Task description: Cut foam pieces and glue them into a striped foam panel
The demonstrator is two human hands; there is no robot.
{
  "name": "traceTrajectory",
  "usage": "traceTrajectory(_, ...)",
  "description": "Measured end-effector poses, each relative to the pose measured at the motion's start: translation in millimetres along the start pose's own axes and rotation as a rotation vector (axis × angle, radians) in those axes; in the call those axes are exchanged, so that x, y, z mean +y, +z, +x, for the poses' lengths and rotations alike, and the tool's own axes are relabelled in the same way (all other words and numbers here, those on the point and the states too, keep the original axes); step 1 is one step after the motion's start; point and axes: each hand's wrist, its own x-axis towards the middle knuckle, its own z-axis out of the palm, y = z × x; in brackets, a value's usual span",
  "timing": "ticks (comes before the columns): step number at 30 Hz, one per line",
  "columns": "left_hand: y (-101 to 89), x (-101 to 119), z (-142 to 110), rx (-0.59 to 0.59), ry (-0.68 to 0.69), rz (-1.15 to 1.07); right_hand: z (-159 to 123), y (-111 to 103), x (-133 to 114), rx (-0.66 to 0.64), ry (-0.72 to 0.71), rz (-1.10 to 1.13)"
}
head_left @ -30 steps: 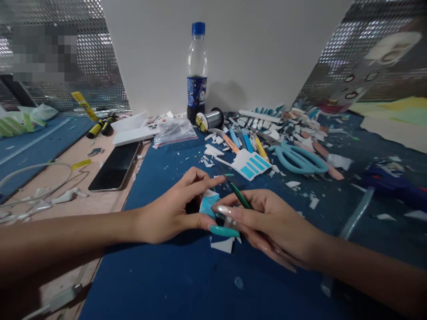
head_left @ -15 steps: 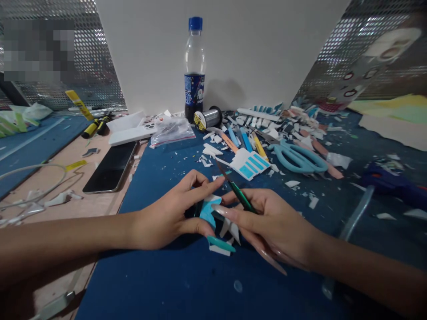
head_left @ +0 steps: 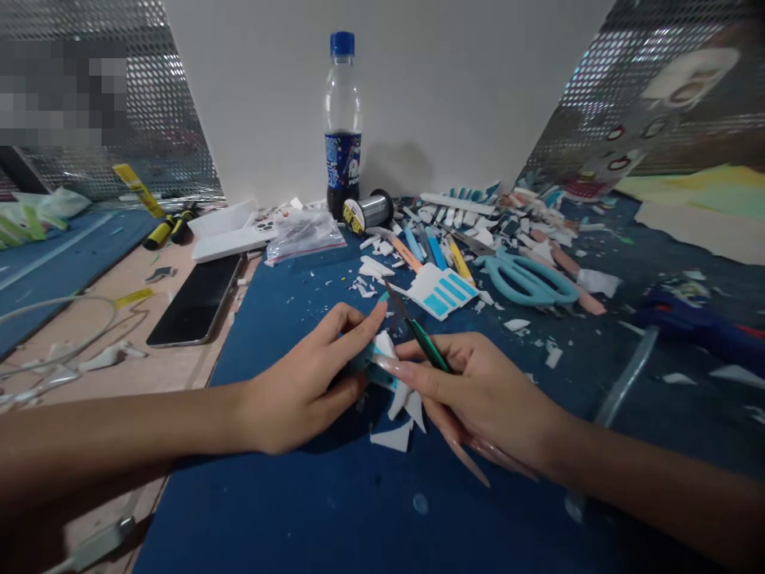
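Observation:
My left hand [head_left: 311,375] is closed on a small blue-and-white piece [head_left: 382,376], which looks like foam or card; my fingers cover most of it. In my right hand [head_left: 484,387] is a craft knife [head_left: 428,346] with a green handle, held between thumb and fingers, its dark blade tilted up and to the left. My right thumb tip reaches the blue-and-white piece. White scraps [head_left: 391,437] lie on the blue mat [head_left: 287,510] just below my hands. A white card with blue stripes [head_left: 443,292] lies beyond the blade.
Light-blue scissors [head_left: 529,277], pens and heaped scraps lie behind my right hand. A cola bottle [head_left: 343,159] and a wire spool [head_left: 370,211] stand at the back. On the left is a phone [head_left: 196,301]; a dark-blue glue gun [head_left: 687,319] sits on the right.
My left thumb has drawn back from the lower edge, and the blue-and-white piece has turned and is more covered. The knife stays in my right hand. The view has shifted slightly.

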Motion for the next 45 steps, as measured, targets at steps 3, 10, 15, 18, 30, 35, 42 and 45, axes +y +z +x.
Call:
traceTrajectory(3,-0.3,-0.7,-0.7,0.055,0.012,0.056,0.2,0.2,-0.5,-0.015,-0.017,0.004)
traceTrajectory(10,3.1,-1.1,-3.8,0.266,0.067,0.33,-3.1,6.6,-2.2,-0.003,-0.052,-0.092)
traceTrajectory(15,1.3,-2.7,-6.1,0.314,0.087,0.336,-6.2,0.9,-0.2,-0.048,-0.138,-0.139)
traceTrajectory(18,-1.1,-2.1,-6.9,0.309,0.056,0.267,-7.3,-13.4,-1.6,0.026,-0.32,-0.263)
traceTrajectory(30,-5.7,-0.9,-3.3,0.259,-0.2,-0.214,-2.6,-39.3,1.8,0.143,-0.84,-1.039)
traceTrajectory(35,-6.8,-1.5,-3.0,0.286,-0.202,-0.298,1.2,-41.8,3.3,0.129,-0.886,-1.145)
traceTrajectory(42,-6.0,-1.6,-2.3,0.321,-0.119,-0.302,4.9,-40.7,2.2,0.089,-0.858,-1.207)
traceTrajectory(45,-6.4,-2.1,-3.4,0.351,-0.054,-0.224,5.2,-39.1,3.3,0.075,-0.863,-1.201)
